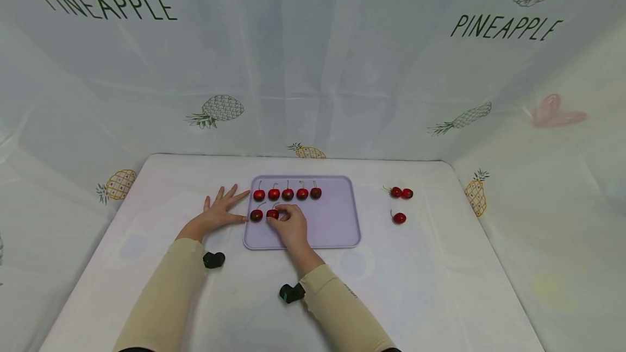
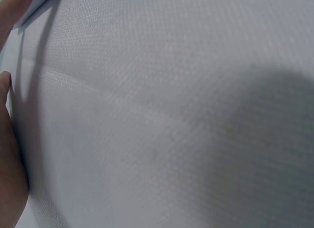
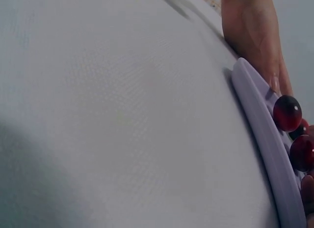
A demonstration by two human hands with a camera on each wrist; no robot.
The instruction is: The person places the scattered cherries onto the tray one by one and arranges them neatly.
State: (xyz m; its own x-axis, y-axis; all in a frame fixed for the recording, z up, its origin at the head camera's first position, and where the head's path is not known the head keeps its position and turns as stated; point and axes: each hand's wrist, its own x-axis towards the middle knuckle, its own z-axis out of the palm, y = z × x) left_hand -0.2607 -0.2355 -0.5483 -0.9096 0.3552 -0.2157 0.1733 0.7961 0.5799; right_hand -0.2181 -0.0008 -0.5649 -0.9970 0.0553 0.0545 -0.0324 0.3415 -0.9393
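Note:
A lilac tray lies on the table with a row of several dark red cherries along its far side, stems pointing away. Below that row, at the left, sits another cherry. Beside it my right hand pinches a cherry between thumb and fingers, low over the tray. My left hand has its fingers spread, with fingertips at the tray's left edge. In the right wrist view two cherries show near the tray's rim, and the left hand rests at its far end.
Right of the tray, two cherries lie side by side on the white tablecloth, with a single cherry nearer. Behind the table hangs a pale curtain printed with pineapples. A dark wrist strap piece sits at the left cuff.

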